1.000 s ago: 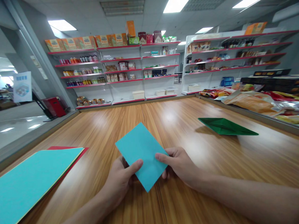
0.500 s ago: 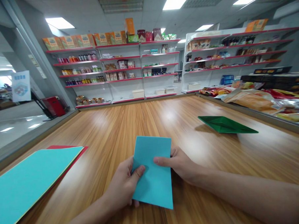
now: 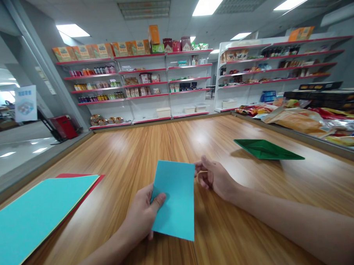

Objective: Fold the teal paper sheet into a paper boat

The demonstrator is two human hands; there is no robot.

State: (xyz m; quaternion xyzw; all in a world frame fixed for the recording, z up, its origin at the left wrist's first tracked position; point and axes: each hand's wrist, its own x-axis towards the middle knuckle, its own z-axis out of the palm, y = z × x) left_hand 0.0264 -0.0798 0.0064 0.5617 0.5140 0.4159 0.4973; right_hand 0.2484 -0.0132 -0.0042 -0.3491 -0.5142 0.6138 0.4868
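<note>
A light-blue sheet of paper (image 3: 175, 203), folded into a small rectangle, is held above the table at the centre of the head view. My left hand (image 3: 143, 208) grips its left edge, thumb on the front face and fingers behind. By the paper's upper right corner is my right hand (image 3: 212, 176), its thumb lifted off and its fingers loosely bent and apart. Some of its fingertips are at the paper's edge; whether they touch it I cannot tell. To the right lies a folded green paper piece (image 3: 268, 150), its corners raised off the wood.
A stack of coloured paper sheets (image 3: 45, 208), light blue on top with red showing beneath, lies at the left of the wooden table (image 3: 130, 146). Packaged snacks (image 3: 299, 121) fill the area beyond the right edge. Stocked shelves (image 3: 145, 85) stand behind.
My right hand has let its thumb off the blue paper's face and drawn back to the upper right corner. The paper, in my left hand, has shifted slightly left.
</note>
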